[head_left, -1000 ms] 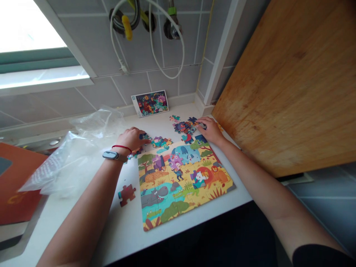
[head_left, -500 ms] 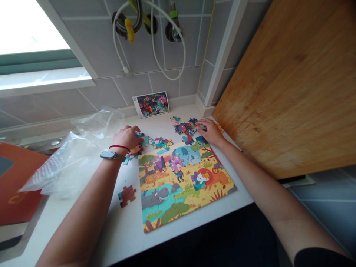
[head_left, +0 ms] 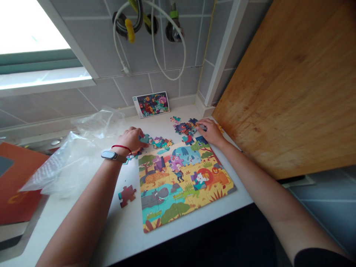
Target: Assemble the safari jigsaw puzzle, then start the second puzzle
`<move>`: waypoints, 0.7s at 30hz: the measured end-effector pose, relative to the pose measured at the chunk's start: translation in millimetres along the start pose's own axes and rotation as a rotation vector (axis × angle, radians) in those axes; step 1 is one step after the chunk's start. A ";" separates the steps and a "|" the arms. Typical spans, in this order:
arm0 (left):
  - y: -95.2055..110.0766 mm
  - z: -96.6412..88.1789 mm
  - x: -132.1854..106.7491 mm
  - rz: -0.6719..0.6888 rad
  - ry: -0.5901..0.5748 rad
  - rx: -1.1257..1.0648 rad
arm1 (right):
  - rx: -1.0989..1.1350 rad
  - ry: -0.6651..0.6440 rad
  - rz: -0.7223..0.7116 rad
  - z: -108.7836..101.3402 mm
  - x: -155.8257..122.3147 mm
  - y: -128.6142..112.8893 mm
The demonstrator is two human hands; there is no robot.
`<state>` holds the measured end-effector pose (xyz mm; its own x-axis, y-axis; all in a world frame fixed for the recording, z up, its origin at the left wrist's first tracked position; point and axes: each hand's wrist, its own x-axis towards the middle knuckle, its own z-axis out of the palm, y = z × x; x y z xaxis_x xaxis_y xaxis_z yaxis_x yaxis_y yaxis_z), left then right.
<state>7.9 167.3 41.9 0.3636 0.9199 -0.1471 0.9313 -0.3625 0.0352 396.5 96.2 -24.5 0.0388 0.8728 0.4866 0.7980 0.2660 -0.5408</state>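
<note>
"Quick one: what's lying where?"

"Viewing remotely, I'm seeing loose puzzle pieces [head_left: 161, 143] lying just beyond an assembled animal puzzle [head_left: 171, 209] on the table [head_left: 122, 235]. A few more are resting on top of it, and a reddish piece [head_left: 127, 196] is lying alone to its left."

"And the grip?"

"My left hand [head_left: 130, 138] is curving over the left cluster, right by a teal piece [head_left: 145, 138]; I'm not making out whether it's pinching anything. My right hand [head_left: 210, 129] is bending its fingers at the edge of the right-hand pile [head_left: 183, 128], apparently touching it. Holding or just resting? Can't tell."

"Handling?"

"I'm judging them light and stiff, probably card, not very slippery, with knobs possibly creasing. I'm favouring opposite edges of the body, thumb against fingers, avoiding the knobs. They're lying flat, so I'm suggesting tipping one side up first."
</note>
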 end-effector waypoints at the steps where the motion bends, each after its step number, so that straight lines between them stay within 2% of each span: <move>1: 0.4 -0.4 0.0 0.001 0.020 -0.004 | -0.001 0.003 0.001 -0.4 0.1 -0.6; 5: 4.2 -4.2 1.1 0.011 0.073 -0.063 | 0.004 0.023 0.002 -1.9 0.2 -3.3; 10: 7.0 -14.6 3.0 -0.018 0.087 -0.357 | 0.013 0.030 -0.001 -3.7 0.5 -6.8; 12: 9.7 -20.9 0.8 0.041 0.136 -0.475 | 0.028 0.041 0.000 -5.7 1.1 -11.9; 14: 17.1 -27.3 -4.5 0.156 0.182 -0.555 | 0.064 0.062 -0.002 -8.5 1.3 -22.4; 16: 30.6 -32.6 -12.7 0.289 0.172 -0.613 | 0.147 0.061 0.005 -11.5 -0.1 -38.6; 18: 49.7 -35.4 -22.9 0.412 0.099 -0.673 | 0.310 -0.023 0.042 -13.3 -3.8 -58.2; 20: 71.3 -34.9 -33.3 0.494 0.028 -0.692 | 0.543 -0.236 0.090 -13.2 -9.5 -77.1; 21: 81.7 -33.3 -38.0 0.523 0.008 -0.690 | 0.649 -0.394 0.103 -12.6 -12.8 -84.9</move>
<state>70.9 107.7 83.3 0.7464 0.6626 0.0623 0.4482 -0.5697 0.6889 335.9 57.3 23.7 -0.2205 0.9552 0.1976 0.2842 0.2567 -0.9237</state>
